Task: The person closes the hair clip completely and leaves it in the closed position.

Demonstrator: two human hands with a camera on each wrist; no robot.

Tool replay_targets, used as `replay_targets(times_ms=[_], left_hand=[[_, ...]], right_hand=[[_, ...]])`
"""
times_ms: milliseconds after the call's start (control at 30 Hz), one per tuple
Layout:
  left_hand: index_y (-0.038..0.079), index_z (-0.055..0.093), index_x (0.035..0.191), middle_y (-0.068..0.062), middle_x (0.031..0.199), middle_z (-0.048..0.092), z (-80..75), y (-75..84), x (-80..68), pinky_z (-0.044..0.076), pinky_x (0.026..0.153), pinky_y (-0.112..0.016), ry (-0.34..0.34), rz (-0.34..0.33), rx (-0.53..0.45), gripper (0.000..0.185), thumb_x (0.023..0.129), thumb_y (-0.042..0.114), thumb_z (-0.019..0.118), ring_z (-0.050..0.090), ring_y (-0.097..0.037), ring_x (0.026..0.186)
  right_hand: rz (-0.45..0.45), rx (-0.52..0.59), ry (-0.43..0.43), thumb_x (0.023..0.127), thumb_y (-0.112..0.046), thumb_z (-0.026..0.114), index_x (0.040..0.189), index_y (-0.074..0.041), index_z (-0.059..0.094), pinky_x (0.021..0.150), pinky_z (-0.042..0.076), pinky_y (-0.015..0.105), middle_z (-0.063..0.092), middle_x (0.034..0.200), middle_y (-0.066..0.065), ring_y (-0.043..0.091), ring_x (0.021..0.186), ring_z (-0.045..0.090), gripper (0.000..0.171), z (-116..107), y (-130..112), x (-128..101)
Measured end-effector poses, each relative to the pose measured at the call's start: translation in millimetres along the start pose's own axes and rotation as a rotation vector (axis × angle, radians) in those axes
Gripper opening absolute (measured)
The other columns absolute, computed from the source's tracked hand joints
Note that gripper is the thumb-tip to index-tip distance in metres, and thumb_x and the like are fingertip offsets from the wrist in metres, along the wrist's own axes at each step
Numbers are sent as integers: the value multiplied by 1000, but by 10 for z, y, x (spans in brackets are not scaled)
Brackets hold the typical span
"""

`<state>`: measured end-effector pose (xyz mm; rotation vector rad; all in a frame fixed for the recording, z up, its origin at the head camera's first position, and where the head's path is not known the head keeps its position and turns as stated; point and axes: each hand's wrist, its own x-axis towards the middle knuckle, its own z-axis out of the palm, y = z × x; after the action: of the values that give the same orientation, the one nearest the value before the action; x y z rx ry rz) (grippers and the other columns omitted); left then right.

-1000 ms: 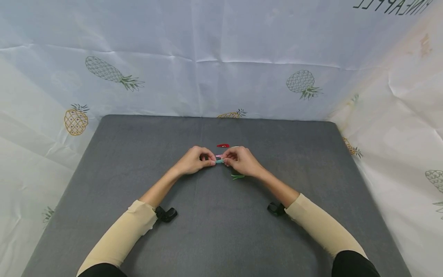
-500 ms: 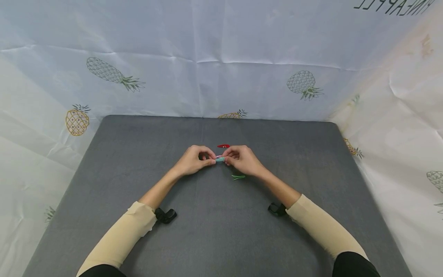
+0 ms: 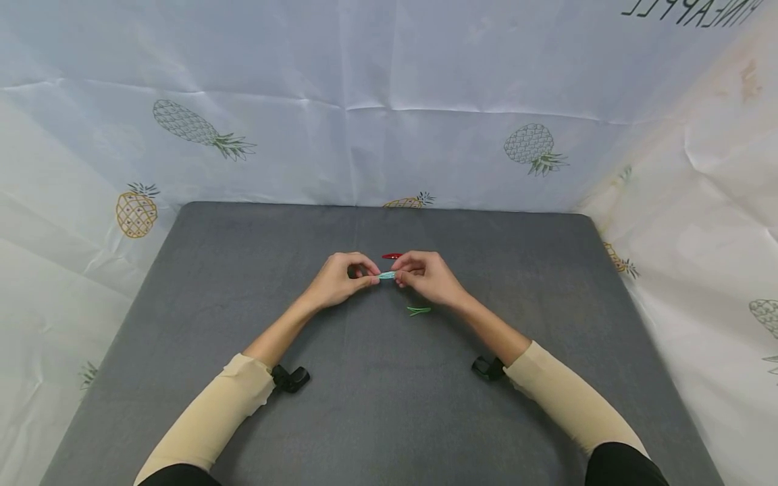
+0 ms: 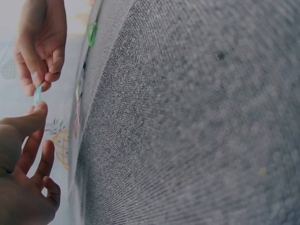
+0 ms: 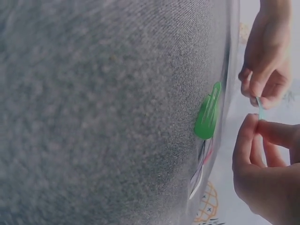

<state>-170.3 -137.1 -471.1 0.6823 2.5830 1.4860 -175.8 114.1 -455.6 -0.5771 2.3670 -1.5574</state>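
Note:
A small turquoise snap hair clip point(image 3: 387, 275) is stretched between my two hands near the middle of the table. My left hand point(image 3: 340, 278) pinches one end between thumb and forefinger. At the other end, the thumb and forefinger of my right hand point(image 3: 428, 278) pinch it too. Both wrist views show the clip point(image 5: 261, 109) held up above the grey cloth. Beyond the hands lies a red hair clip point(image 3: 392, 256), partly covered by the right fingers. A green snap clip point(image 5: 206, 117) rests on the cloth nearer to me, its prongs spread.
Pink point(image 5: 208, 153) and white point(image 5: 195, 183) slim clips lie past the green one in the right wrist view. Grey cloth point(image 3: 389, 405) covers the table. White curtains point(image 3: 365, 155) printed with pineapples hang behind and at both sides.
Both hands have lifted slightly and moved a little away from me with the turquoise clip. The clip now covers the pink one in the head view. Green and red clips stay put.

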Motion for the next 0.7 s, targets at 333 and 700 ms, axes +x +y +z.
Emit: replay_targets(times_ms=[333, 700], left_hand=[[13, 85, 101, -7, 93, 79, 3, -9, 0, 41, 63, -24, 52, -5, 5, 9, 94, 18, 87, 63, -16, 76], [13, 85, 99, -7, 90, 78, 8, -40, -13, 43, 66, -23, 30, -20, 20, 8, 95, 19, 86, 60, -16, 74]], right_hand=[[78, -1, 13, 99, -4, 77, 120, 1, 79, 79, 63, 25, 81, 109, 22, 26, 94, 80, 22, -34, -21, -26], [103, -49, 15, 99, -10, 79, 114, -2, 80, 79, 63, 28, 82, 105, 17, 29, 92, 80, 17, -41, 8, -58]])
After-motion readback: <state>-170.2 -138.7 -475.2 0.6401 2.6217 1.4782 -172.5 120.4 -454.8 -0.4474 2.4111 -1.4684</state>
